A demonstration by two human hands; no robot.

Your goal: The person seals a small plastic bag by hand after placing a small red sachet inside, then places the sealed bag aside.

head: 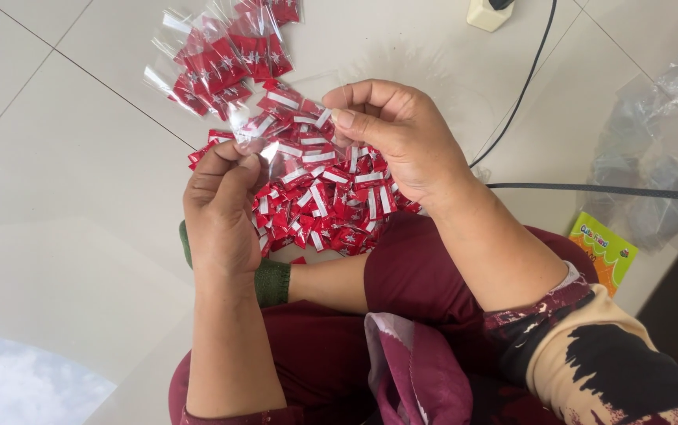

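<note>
Left hand (221,206) and right hand (402,135) pinching clear plastic bag (291,142), crinkled, glossy, over red-and-white sachets (323,197)

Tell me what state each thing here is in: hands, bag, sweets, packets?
left hand: pinching the clear bag's edge
right hand: pinching its other edge
clear bag: held open
red sweets: loose pile on the floor
filled packets: lying beyond the pile
black cable: slack across tiles

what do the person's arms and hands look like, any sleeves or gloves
Both hands are bare: no gloves, and no rings or watch visible. The left hand leads to a forearm uncovered down to a dark maroon sleeve edge at the bottom of the view. The right hand has short, unpainted nails; its forearm is bare up to a rolled patterned sleeve in maroon, cream and black.
</note>
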